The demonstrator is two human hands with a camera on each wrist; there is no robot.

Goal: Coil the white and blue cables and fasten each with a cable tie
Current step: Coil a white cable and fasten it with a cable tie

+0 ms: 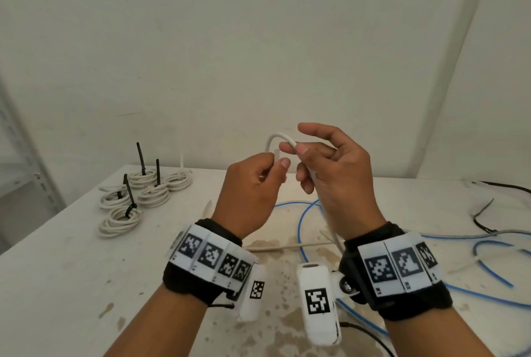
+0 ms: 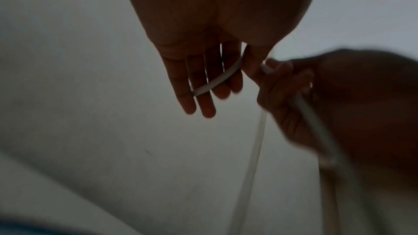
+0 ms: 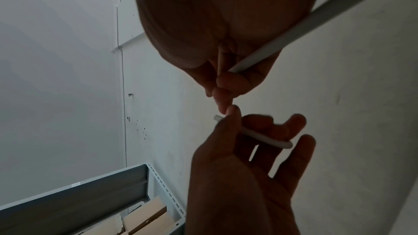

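Each bare forearm wears a black wristband [image 1: 201, 285] wrapped in white black-patterned marker tags [image 1: 399, 264], carrying a white tagged camera [image 1: 317, 302].

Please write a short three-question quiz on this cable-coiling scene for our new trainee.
1. True or false: the left hand pinches the end of the white cable.
2. How many finished white coils lie on the table? A) three B) five C) eight
3. Fill in: the loose cable on the table below the right hand is ____.

Key: 1 true; 2 B; 3 blue.
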